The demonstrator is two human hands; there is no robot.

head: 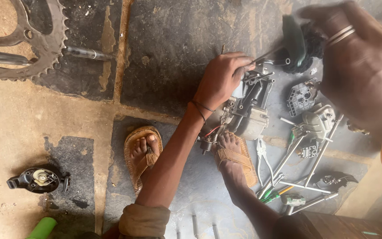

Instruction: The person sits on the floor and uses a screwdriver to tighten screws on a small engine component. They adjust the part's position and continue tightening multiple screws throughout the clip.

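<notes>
On the stone floor, carburetor (248,110) under left hand (221,79) gripping a thin tool (266,55), right hand (359,62) blurred, grip unclear.

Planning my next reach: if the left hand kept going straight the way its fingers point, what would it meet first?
Likely the dark brush-like part up and to the right; the left hand points a thin tool at it. Depth is unclear.

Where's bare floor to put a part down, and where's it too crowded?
Free: the dark slab between the sprocket and the left hand; also the tan floor between the sprocket and the small black housing. Crowded: right of the carburetor-like part, where castings, rods and pliers lie packed below the right hand.
</notes>
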